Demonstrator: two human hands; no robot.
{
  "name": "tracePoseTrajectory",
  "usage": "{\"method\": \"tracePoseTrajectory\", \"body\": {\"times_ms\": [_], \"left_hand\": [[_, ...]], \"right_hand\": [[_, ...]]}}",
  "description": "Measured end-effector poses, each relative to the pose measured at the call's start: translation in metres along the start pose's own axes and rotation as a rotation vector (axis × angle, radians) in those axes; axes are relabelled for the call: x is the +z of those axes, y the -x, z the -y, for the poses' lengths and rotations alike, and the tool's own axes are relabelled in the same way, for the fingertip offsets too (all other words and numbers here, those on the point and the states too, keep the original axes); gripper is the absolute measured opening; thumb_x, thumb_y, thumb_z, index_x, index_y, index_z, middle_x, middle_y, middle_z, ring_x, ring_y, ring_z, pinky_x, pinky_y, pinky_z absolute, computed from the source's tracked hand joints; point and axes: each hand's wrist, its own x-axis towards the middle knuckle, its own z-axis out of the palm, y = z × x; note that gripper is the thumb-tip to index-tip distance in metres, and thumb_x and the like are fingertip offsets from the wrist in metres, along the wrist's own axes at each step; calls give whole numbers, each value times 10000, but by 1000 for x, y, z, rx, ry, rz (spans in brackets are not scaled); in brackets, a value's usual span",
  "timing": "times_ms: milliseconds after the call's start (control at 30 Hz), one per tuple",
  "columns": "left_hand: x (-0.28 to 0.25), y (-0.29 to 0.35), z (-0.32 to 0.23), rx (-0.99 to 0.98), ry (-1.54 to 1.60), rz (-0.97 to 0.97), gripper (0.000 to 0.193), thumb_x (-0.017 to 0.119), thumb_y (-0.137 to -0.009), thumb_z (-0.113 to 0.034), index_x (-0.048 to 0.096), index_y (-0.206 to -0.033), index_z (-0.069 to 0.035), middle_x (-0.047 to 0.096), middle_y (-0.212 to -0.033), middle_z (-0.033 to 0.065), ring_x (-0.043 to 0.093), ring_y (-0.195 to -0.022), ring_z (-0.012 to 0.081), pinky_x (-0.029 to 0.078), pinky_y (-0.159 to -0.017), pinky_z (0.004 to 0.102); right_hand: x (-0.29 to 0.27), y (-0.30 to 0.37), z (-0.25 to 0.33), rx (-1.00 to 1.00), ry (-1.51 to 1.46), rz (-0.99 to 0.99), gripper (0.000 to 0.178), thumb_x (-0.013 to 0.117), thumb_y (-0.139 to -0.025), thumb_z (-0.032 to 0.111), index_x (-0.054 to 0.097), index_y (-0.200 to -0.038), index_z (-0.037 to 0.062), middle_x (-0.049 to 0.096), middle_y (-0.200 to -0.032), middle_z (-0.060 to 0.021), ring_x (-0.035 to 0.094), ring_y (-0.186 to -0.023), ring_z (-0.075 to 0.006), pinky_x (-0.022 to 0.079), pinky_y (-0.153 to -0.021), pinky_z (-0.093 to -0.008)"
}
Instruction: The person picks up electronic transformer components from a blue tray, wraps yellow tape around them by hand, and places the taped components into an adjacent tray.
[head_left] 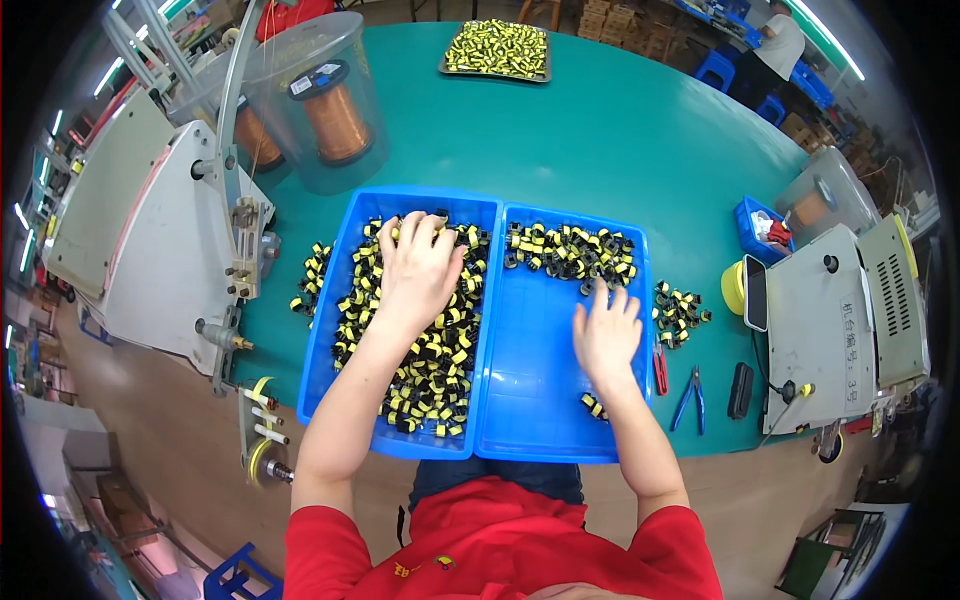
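Two blue plastic trays lie side by side, the left tray (327,345) and the right tray (530,370). Small black coil bobbins wrapped in yellow tape (428,395) are heaped through the left one. My left hand (420,268) rests over that heap, fingers spread and touching bobbins near the tray's far end. Taped bobbins (565,248) also cover the far part of the right tray. There my right hand (608,335) has its fingers apart, the index fingertip at the cluster's near edge beside a bobbin. A few more bobbins (594,405) lie below my right wrist.
Loose bobbins lie beside both trays, including a pile (680,312) at right. Near it are red-handled pliers (660,368), blue-handled pliers (690,400) and a black case (740,390). Machines (165,250) flank the green table (620,130). Copper wire spools (338,120) and a full tray (447,72) stand behind.
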Motion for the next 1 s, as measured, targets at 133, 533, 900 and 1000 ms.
{"method": "tracePoseTrajectory", "body": {"times_ms": [133, 533, 900, 1000], "left_hand": [[0, 0, -12, 67, 53, 20, 104, 639, -798, -155, 585, -845, -79, 551, -922, 47, 497, -1038, 234, 307, -951, 478], [0, 8, -21, 99, 223, 56, 79, 635, -796, -137, 600, -796, -66, 551, -877, 60, 514, -994, 234, 321, -940, 445], [0, 9, -23, 94, 235, 65, 79, 627, -806, -141, 603, -799, -65, 561, -886, 58, 512, -1013, 237, 314, -959, 453], [0, 7, -25, 115, 239, 87, 78, 625, -808, -139, 603, -799, -65, 562, -888, 54, 511, -1014, 235, 315, -958, 449]], "right_hand": [[23, 0, -12, 67, 140, 31, 571, 517, -869, 424, 420, -1313, 78, 491, -1179, -196, 477, -1063, -321, 501, -719, -410], [32, 3, 10, 53, 165, 53, 540, 497, -876, 464, 449, -1253, 82, 483, -1101, -172, 472, -1025, -336, 547, -603, -386], [40, 13, 9, -4, 232, -11, 470, 508, -886, 406, 464, -1239, 98, 501, -1026, -160, 496, -905, -317, 539, -532, -329], [54, 10, 5, -13, 185, -29, 423, 507, -897, 367, 472, -1219, 95, 506, -999, -167, 514, -874, -323, 536, -516, -333]]}}
